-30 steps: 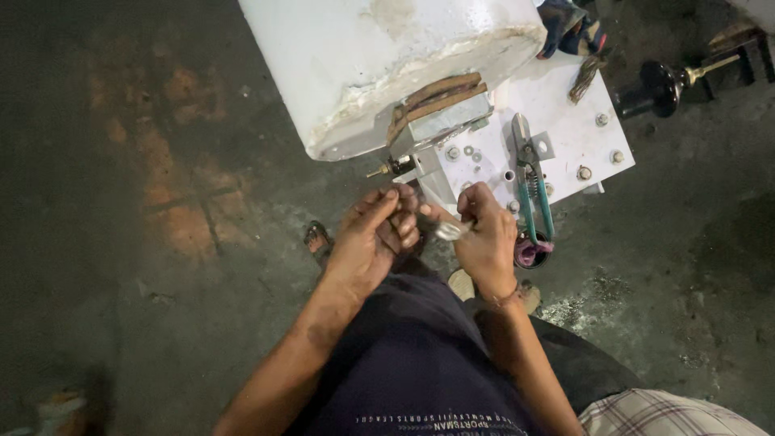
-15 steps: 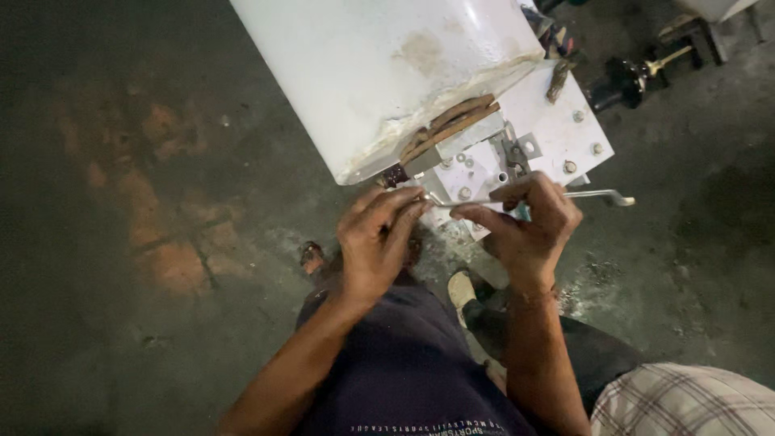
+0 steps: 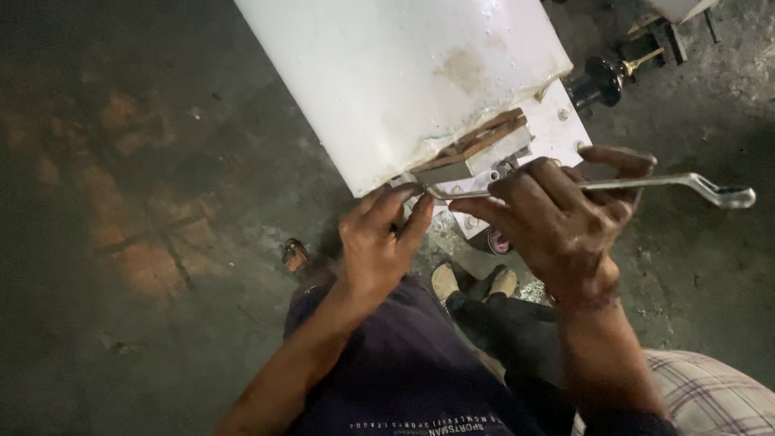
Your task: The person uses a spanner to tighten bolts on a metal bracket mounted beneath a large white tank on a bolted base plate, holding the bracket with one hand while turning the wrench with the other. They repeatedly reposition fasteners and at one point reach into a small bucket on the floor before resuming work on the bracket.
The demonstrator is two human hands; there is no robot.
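Under the white tank's (image 3: 395, 77) lower edge, the wrench's (image 3: 646, 185) near end was hidden behind the left hand's (image 3: 375, 246) fingertips, so what it met could not be made out. That hand's grip was pinched together there, at a grey metal bracket (image 3: 476, 160). Across from it, the right hand (image 3: 557, 222) had its grip curled around the wrench shaft, forefinger raised, with the ring end jutting out rightward over the concrete floor (image 3: 121, 242).

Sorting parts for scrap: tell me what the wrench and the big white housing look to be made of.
Wrench: bare steel, probably; grey metallic sheen along the thin shaft. White housing: likely painted sheet metal; glossy white coat with brownish stains, though moulded plastic can't be ruled out.
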